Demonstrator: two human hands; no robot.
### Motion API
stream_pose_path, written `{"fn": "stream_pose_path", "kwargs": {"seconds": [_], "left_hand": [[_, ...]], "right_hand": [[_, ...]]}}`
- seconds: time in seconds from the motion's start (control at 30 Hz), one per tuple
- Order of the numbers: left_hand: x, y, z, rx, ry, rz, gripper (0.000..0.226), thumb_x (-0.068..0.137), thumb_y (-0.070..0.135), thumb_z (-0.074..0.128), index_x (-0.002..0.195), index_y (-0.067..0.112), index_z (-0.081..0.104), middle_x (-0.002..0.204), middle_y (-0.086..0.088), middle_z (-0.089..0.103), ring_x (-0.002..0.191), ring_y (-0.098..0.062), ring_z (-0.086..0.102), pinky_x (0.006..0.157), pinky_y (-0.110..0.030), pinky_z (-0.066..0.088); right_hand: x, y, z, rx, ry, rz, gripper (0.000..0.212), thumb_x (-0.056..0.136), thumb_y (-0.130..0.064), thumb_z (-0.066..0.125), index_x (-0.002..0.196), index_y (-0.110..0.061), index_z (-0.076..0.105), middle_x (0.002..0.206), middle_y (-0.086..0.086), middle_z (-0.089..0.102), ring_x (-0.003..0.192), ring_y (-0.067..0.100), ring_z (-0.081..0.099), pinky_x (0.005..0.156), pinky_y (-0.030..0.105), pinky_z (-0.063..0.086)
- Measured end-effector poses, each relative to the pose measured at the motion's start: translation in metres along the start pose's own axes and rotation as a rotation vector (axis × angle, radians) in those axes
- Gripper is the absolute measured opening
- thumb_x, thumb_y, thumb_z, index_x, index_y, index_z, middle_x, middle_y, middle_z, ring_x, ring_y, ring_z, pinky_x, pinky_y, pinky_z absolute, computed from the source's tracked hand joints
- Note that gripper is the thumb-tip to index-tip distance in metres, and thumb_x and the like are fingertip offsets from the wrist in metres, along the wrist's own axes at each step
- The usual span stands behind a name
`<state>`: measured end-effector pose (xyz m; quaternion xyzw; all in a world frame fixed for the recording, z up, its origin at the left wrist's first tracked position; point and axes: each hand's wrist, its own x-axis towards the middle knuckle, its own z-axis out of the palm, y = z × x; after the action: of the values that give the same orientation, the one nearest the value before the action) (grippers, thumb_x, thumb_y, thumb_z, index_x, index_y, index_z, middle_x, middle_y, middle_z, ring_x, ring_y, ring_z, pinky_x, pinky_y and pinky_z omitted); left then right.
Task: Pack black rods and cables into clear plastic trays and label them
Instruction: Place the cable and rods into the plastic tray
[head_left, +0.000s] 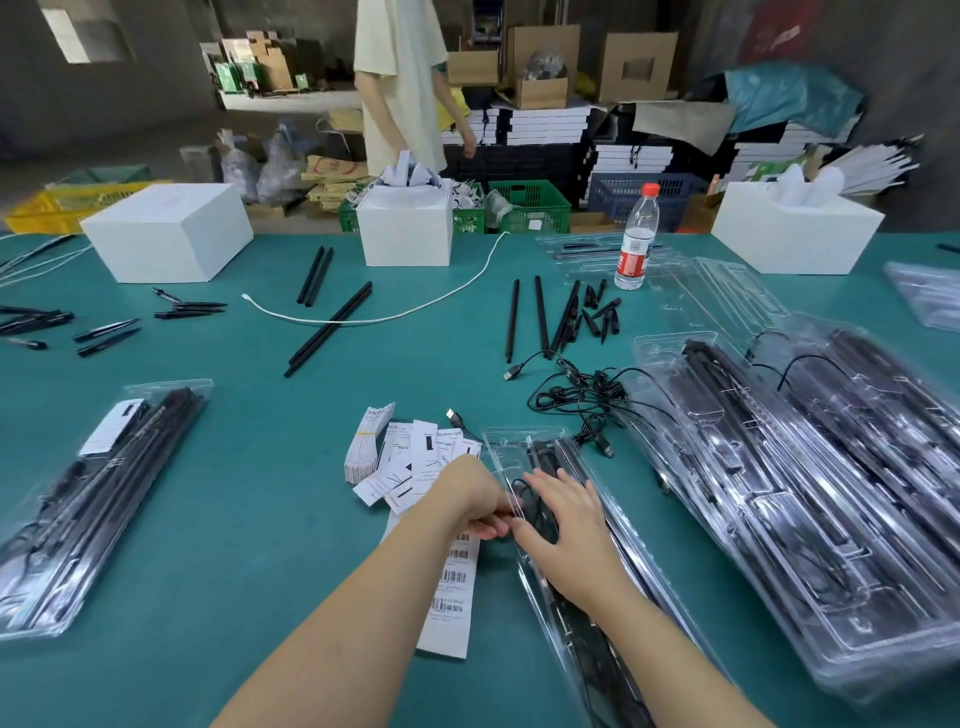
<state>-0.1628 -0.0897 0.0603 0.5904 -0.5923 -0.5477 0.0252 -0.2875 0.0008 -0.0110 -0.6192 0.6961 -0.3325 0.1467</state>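
A clear plastic tray (524, 447) holding black rods and a coiled cable lies in front of me on the green table (260, 519). My right hand (566, 525) lies flat on its lid, fingers spread. At the tray's left edge my left hand (475, 499) has its fingers curled and pinches the edge. A strip of barcode labels (452, 592) and loose white label cards (395, 462) lie just left of the tray. Loose black rods (332, 327) and tangled black cables (576, 395) lie further back.
Packed trays are stacked at right (810, 493), and a labelled packed tray (88, 499) sits at left. White boxes (166, 239), a water bottle (638, 239) and a white cord (415, 306) stand at the back. A person (400, 88) stands beyond the table.
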Motion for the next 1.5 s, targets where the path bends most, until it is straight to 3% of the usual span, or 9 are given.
{"fn": "stream_pose_path", "kwargs": {"seconds": [0.17,0.3,0.5,0.67,0.93,1.1,1.2,1.33,1.5], "left_hand": [[-0.002,-0.004,-0.002,-0.043,0.021,-0.026,0.018,0.095,0.0,0.058,0.077,-0.001,0.061,0.044,-0.006,0.06,0.032,-0.008,0.05,0.036,-0.018,0.044],[0.0,-0.008,-0.001,0.018,0.068,-0.004,0.008,0.088,-0.003,0.061,0.083,0.003,0.061,0.061,-0.012,0.062,0.031,-0.01,0.04,0.038,-0.018,0.034],[-0.001,-0.009,0.005,0.436,0.272,0.11,0.028,0.081,0.025,0.075,0.073,0.015,0.05,0.073,-0.004,0.057,0.064,-0.021,0.052,0.058,-0.028,0.042],[0.0,-0.012,0.006,0.396,0.286,0.182,0.013,0.085,0.016,0.072,0.08,0.019,0.06,0.087,-0.008,0.069,0.089,-0.026,0.067,0.076,-0.029,0.051],[-0.004,-0.013,-0.015,0.324,0.3,0.136,0.019,0.085,0.002,0.059,0.096,-0.006,0.073,0.064,-0.015,0.061,0.05,-0.024,0.05,0.061,-0.031,0.049],[-0.006,-0.009,-0.01,0.464,0.386,0.332,0.046,0.082,0.045,0.076,0.116,0.017,0.061,0.108,-0.002,0.06,0.095,-0.021,0.06,0.078,-0.03,0.047],[0.001,-0.014,0.0,0.666,0.313,0.377,0.062,0.083,0.043,0.076,0.137,0.023,0.054,0.139,-0.002,0.041,0.12,-0.024,0.056,0.097,-0.038,0.048],[0.006,-0.018,-0.002,0.726,0.29,0.379,0.062,0.084,0.043,0.075,0.14,0.029,0.055,0.143,-0.001,0.042,0.129,-0.021,0.05,0.102,-0.042,0.047],[0.007,-0.011,-0.001,0.769,0.3,0.333,0.055,0.081,0.042,0.078,0.131,0.027,0.062,0.134,-0.002,0.049,0.119,-0.025,0.055,0.094,-0.043,0.052]], "right_hand": [[-0.001,-0.003,-0.001,-0.019,0.002,-0.003,0.058,0.091,-0.046,0.06,0.145,-0.031,0.047,0.154,-0.012,0.04,0.149,0.011,0.018,0.122,0.032,-0.005],[-0.001,-0.004,-0.002,-0.038,-0.012,-0.001,0.06,0.091,-0.05,0.061,0.146,-0.031,0.046,0.155,-0.013,0.039,0.15,0.012,0.017,0.123,0.033,-0.005],[0.0,-0.002,-0.001,-0.082,-0.032,-0.002,0.062,0.089,-0.05,0.059,0.147,-0.032,0.045,0.155,-0.014,0.038,0.15,0.012,0.015,0.123,0.034,-0.006],[0.001,0.0,0.001,-0.142,-0.047,-0.007,0.068,0.085,-0.056,0.057,0.148,-0.032,0.044,0.156,-0.014,0.037,0.15,0.012,0.015,0.122,0.034,-0.008],[0.0,-0.001,0.004,-0.337,-0.1,-0.031,0.086,0.078,-0.076,0.045,0.151,-0.031,0.039,0.158,-0.011,0.032,0.151,0.017,0.011,0.124,0.041,-0.007],[-0.002,-0.008,0.002,-0.47,-0.095,-0.054,0.093,0.074,-0.084,0.029,0.146,-0.028,0.046,0.152,-0.003,0.038,0.15,0.021,0.017,0.123,0.044,-0.006],[-0.003,-0.012,0.001,-0.529,-0.096,-0.071,0.089,0.082,-0.08,0.025,0.148,-0.023,0.045,0.147,-0.003,0.045,0.149,0.022,0.022,0.123,0.048,-0.006],[-0.009,-0.011,0.003,-0.583,-0.173,-0.074,0.08,0.093,-0.069,0.02,0.157,-0.021,0.023,0.164,-0.001,0.023,0.154,0.022,0.005,0.121,0.044,-0.01],[-0.024,-0.008,0.005,-0.615,-0.255,-0.101,0.088,0.086,-0.065,-0.003,0.159,-0.017,-0.002,0.166,0.005,-0.008,0.152,0.025,-0.017,0.117,0.044,-0.021]]}}
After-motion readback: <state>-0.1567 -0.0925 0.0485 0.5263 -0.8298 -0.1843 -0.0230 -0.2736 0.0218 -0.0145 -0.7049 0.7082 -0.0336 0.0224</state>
